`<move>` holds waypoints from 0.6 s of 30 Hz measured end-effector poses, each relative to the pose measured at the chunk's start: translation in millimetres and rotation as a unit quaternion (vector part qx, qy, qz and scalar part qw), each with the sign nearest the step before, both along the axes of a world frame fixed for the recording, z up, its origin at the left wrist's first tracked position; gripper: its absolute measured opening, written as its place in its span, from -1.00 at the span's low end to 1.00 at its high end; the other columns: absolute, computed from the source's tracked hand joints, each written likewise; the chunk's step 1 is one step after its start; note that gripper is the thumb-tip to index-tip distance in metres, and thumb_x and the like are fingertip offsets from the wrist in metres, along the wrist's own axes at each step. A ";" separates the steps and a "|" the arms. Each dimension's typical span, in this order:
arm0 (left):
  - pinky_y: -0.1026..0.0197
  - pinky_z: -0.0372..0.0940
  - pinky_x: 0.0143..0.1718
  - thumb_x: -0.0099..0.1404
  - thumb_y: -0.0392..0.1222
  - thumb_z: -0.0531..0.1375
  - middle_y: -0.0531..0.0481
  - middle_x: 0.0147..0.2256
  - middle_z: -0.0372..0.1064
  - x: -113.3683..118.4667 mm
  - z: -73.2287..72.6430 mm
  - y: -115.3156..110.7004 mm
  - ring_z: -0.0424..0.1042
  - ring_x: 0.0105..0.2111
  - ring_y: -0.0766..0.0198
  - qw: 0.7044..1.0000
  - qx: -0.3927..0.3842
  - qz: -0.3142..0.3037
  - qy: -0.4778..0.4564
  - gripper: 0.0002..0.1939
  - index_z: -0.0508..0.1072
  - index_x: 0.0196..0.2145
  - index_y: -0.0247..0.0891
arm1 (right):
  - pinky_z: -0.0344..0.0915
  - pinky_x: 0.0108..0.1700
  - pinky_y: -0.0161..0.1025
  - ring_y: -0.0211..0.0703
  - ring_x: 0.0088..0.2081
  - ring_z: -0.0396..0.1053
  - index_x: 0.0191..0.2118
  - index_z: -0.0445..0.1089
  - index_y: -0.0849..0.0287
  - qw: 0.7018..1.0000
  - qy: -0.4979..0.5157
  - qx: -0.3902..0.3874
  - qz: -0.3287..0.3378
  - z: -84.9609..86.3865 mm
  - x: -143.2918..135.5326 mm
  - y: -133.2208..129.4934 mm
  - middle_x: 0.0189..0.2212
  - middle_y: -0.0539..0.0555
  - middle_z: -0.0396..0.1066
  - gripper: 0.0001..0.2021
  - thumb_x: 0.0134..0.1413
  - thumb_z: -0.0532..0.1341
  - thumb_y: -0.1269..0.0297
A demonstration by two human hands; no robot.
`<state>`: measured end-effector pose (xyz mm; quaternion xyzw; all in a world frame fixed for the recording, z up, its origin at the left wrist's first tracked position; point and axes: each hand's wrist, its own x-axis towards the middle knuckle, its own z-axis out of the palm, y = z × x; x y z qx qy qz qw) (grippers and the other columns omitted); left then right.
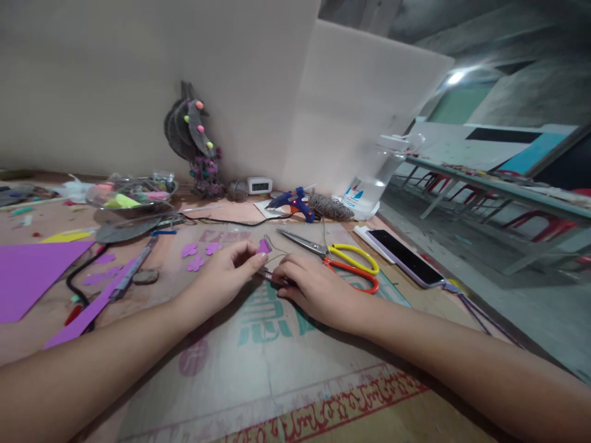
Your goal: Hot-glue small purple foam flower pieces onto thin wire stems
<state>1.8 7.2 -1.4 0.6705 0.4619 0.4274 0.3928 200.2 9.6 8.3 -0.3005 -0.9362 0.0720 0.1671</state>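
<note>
My left hand (235,264) pinches a small purple foam piece (263,247) between thumb and fingers, over the middle of the table. Close beside it, my right hand (314,289) is closed around a small metal tool (266,275), mostly hidden by the fingers; its kind is unclear. The tool's tip reaches toward the left fingertips. Several purple flower cutouts (195,264) lie left of my left hand. Just beyond my right hand rest large scissors (353,258) with one yellow and one orange handle. A grey yarn strand runs near them.
Purple foam sheet (37,277) and a cutter knife (133,267) lie left. Behind stand a bowl of craft bits (132,194), a grey decorated ornament (191,135), a small clock (260,186), a blue glue gun (295,203), grey yarn (330,204) and a bottle (373,175). A phone (406,257) lies right.
</note>
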 end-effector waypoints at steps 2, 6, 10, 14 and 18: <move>0.27 0.18 -0.39 0.24 -0.05 0.10 0.08 -0.48 0.27 0.1 0.2 0.4 0.28 -0.44 0.30 1.000 -0.003 0.000 -0.008 -0.78 0.34 -0.44 -0.26 | 0.25 -0.13 -0.19 -0.13 -0.18 0.26 -0.05 0.30 0.19 1.000 -0.013 0.019 0.006 -2.8 2.2 0.9 -0.21 0.14 0.31 -0.78 0.20 0.09 0.39; 0.29 0.16 -0.43 0.24 -0.05 0.10 0.10 -0.52 0.23 -0.6 0.1 1.5 0.26 -0.47 0.32 1.000 -0.008 0.005 -0.017 -0.76 0.31 -0.47 -0.25 | 0.25 -0.12 -0.17 -0.13 -0.18 0.24 -0.04 0.27 0.21 0.999 -0.026 0.031 0.010 -3.7 4.6 -2.6 -0.20 0.15 0.29 -0.76 0.23 -0.03 0.45; 0.29 0.16 -0.42 0.25 -0.04 0.09 0.10 -0.50 0.23 -0.9 0.1 1.6 0.27 -0.46 0.32 1.000 -0.018 -0.002 -0.022 -0.76 0.31 -0.45 -0.25 | 0.27 -0.21 -0.24 -0.19 -0.28 0.28 -0.12 0.22 0.22 0.997 0.073 0.001 -0.021 -0.2 4.8 -3.8 -0.29 0.11 0.32 -0.80 0.18 -0.04 0.49; 0.27 0.18 -0.39 0.25 -0.04 0.09 0.09 -0.49 0.26 -0.3 1.2 -0.2 0.28 -0.45 0.33 0.998 -0.045 -0.011 -0.031 -0.77 0.30 -0.42 -0.26 | 0.23 -0.29 -0.30 -0.24 -0.36 0.31 -0.13 0.21 0.18 0.983 0.164 -0.009 -0.082 5.3 7.7 -2.9 -0.36 0.04 0.35 -0.82 0.16 -0.01 0.46; 0.27 0.17 -0.39 0.26 -0.03 0.09 0.08 -0.48 0.27 -0.4 1.4 -2.0 0.28 -0.46 0.33 0.998 -0.046 -0.044 -0.028 -0.77 0.31 -0.40 -0.25 | 0.19 -0.38 -0.30 -0.23 -0.44 0.30 -0.12 0.24 0.17 0.983 0.138 -0.023 -0.116 6.3 9.8 -3.0 -0.44 0.01 0.35 -0.81 0.17 0.09 0.23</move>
